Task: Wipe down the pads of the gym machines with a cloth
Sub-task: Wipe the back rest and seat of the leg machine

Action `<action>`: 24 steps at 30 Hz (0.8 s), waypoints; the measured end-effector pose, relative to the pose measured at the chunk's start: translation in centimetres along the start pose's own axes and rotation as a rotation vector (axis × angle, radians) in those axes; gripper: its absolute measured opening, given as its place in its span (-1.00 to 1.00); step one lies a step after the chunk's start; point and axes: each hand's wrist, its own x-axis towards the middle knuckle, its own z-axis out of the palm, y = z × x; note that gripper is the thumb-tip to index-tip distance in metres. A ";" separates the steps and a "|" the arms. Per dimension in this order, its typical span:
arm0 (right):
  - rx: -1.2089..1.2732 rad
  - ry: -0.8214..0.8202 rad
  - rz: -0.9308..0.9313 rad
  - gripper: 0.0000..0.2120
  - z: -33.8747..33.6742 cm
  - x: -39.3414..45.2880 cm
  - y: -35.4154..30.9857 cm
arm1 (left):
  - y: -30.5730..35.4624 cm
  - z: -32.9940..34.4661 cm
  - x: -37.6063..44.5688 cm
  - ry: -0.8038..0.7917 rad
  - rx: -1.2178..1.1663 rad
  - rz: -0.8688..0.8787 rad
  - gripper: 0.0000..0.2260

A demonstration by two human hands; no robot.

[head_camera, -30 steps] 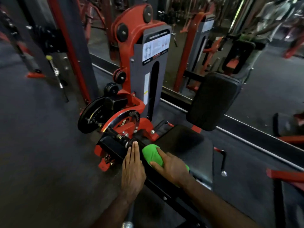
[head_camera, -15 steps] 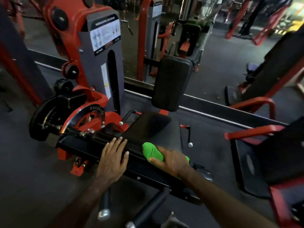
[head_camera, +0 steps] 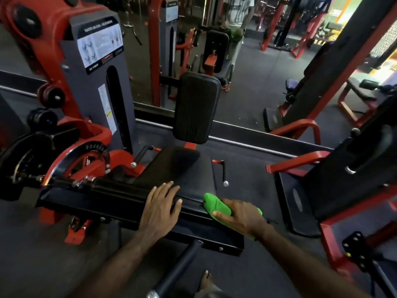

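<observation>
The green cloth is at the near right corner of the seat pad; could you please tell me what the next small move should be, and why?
Probably sweep the green cloth forward across the seat pad. The right hand grips it at the pad's near right edge, the pad stretches bare beyond it, and the left hand rests flat on the near edge, bracing.

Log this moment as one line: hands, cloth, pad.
left hand: flat on leg pad | right hand: grips green cloth at pad's right end | backrest pad: untouched
</observation>
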 end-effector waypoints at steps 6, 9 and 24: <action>0.017 -0.031 0.045 -0.21 -0.2 1.0 -2.4 | 0.8 0.7 0.0 -0.001 -0.004 -0.005 -0.57; -0.039 -0.014 -0.003 -0.22 0.7 2.0 -4.3 | 1.9 1.0 1.1 0.006 -0.029 0.017 -0.61; 0.384 -0.016 0.200 -0.39 -1.1 2.8 1.9 | 8.2 2.7 8.4 -0.215 -0.103 -0.149 -0.68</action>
